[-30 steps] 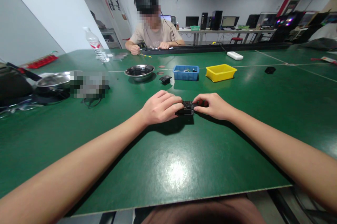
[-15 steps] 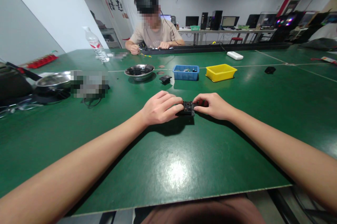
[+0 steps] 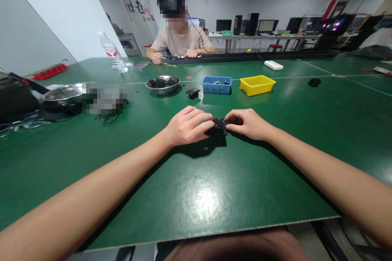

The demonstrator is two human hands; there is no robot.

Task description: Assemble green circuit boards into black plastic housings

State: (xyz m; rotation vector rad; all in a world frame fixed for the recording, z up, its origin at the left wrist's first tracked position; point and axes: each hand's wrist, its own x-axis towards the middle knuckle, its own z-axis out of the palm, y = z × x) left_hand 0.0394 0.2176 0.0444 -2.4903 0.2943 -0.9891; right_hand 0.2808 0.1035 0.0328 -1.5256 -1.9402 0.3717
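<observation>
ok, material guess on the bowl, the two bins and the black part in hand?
Bowl: metal, likely stainless; mirror-like sheen and bright rim. Blue bin and yellow bin: look like moulded plastic; flat saturated colour, soft gloss. Black part, gripped by left hand and right hand: probably matte black plastic with a gridded top; too small to be sure.

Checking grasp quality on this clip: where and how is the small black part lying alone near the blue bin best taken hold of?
The loose black part lies low and flat on the green table, clear of the blue bin and steel bowl. Probably pinch its two opposite side edges from above; its detail is too small to say more.
</observation>
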